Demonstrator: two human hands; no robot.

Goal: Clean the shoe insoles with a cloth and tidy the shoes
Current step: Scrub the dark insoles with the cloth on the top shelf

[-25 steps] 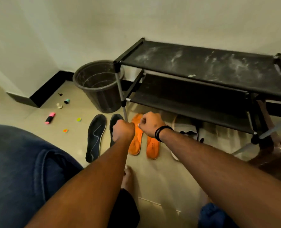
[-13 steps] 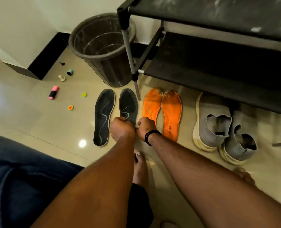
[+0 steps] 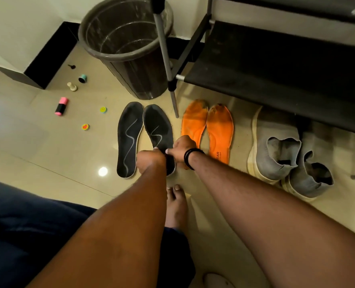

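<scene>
Two black insoles lie side by side on the tiled floor, the left one [image 3: 128, 140] and the right one [image 3: 158, 129]. My left hand [image 3: 150, 161] and my right hand [image 3: 182, 148] meet over the heel of the right black insole, fingers curled, fingertips pinching its edge. Two dirty orange insoles [image 3: 194, 123] [image 3: 220, 132] lie just to the right. A pair of grey slip-on shoes [image 3: 276, 150] [image 3: 309, 179] stands further right, under the rack. No cloth is in view.
A black shoe rack [image 3: 276, 65] spans the upper right, its grey leg [image 3: 173, 100] standing between the insole pairs. A dark bucket [image 3: 126, 53] sits behind. A pink marker [image 3: 61, 106] and small caps lie at left. My bare foot [image 3: 175, 204] is below the hands.
The view tilted down and closer to the floor. Both hands dropped from in front of the rack to the heel of the right black insole and now pinch it.
</scene>
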